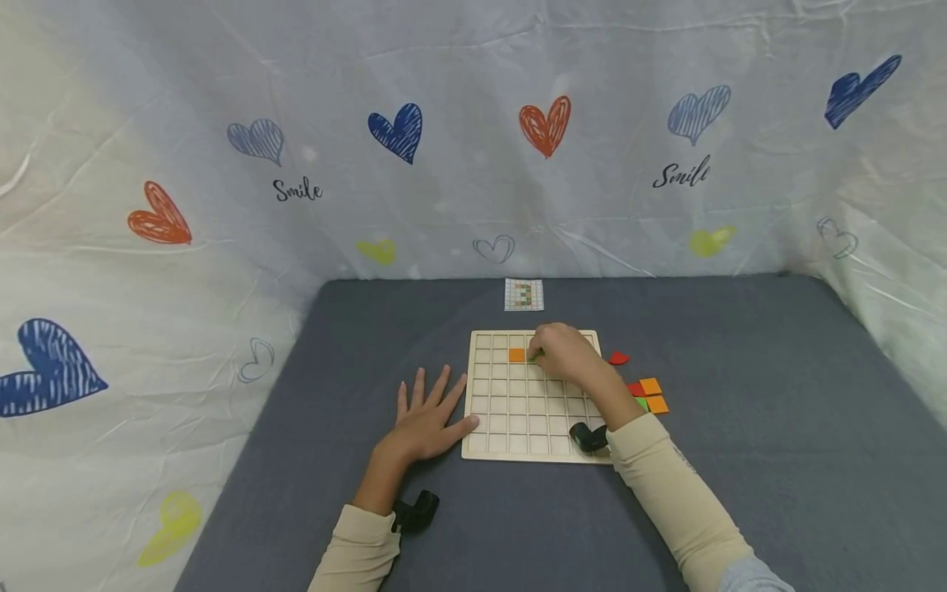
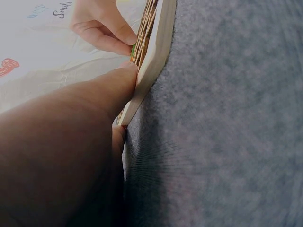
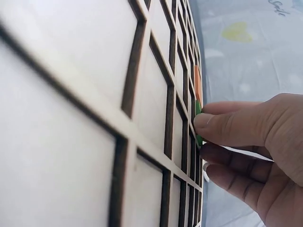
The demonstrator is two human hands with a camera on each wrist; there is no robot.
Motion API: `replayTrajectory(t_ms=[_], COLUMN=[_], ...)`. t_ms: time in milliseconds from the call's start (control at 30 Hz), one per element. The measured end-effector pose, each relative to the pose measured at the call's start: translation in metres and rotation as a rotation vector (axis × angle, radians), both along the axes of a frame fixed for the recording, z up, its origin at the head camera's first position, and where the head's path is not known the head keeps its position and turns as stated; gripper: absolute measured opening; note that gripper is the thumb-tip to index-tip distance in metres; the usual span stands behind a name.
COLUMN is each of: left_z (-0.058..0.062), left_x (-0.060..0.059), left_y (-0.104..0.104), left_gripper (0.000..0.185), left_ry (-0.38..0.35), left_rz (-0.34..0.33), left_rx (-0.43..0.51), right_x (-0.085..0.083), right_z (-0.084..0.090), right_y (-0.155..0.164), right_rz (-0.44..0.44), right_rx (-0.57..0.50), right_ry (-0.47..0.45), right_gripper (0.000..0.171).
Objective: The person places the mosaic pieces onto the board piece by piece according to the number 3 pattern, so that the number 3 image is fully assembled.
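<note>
Green tile (image 1: 534, 356) sits pinched in the fingertips of the right hand over the upper rows of the wooden grid board, just right of an orange tile already lying in a cell. Starting at the left, the left hand (image 1: 427, 419) lies flat on the grey tabletop (image 1: 740, 460) with fingers spread and straight, its thumb pressed against the left edge of the wooden grid board (image 1: 528, 411); the left wrist view shows that thumb touching the board's side. The orange tile (image 1: 516, 354) fills a cell in the second row. Right of it, the right hand (image 1: 565, 353) curls thumb and fingers round the green tile, holding it at the grid. Behind the board a small pattern card (image 1: 524, 294) lies on the tabletop. Farther right, loose red, orange and green tiles (image 1: 645, 393) lie just beside the board's right edge
</note>
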State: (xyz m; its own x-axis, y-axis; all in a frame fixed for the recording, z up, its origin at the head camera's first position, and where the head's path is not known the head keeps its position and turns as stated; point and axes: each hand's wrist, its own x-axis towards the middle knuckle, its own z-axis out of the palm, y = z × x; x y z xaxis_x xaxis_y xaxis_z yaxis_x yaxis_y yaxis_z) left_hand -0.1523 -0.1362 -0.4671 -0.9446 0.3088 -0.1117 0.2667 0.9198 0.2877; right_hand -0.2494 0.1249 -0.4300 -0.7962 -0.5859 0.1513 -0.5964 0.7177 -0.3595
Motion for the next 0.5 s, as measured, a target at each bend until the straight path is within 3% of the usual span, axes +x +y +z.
replayTrajectory(t_ms=[267, 500], left_z=[-0.003, -0.002], left_x=[0.001, 0.001], left_y=[0.000, -0.003], left_gripper=[0.073, 0.074], left_ry=[-0.005, 0.000], left_rz=[-0.006, -0.003], left_rx=[0.011, 0.015], right_x=[0.013, 0.035], right_z=[0.004, 0.012], right_y=[0.001, 0.005], right_rz=[-0.006, 0.049], right_rx=[0.037, 0.099], right_ry=[-0.031, -0.161], right_gripper=[0.017, 0.032])
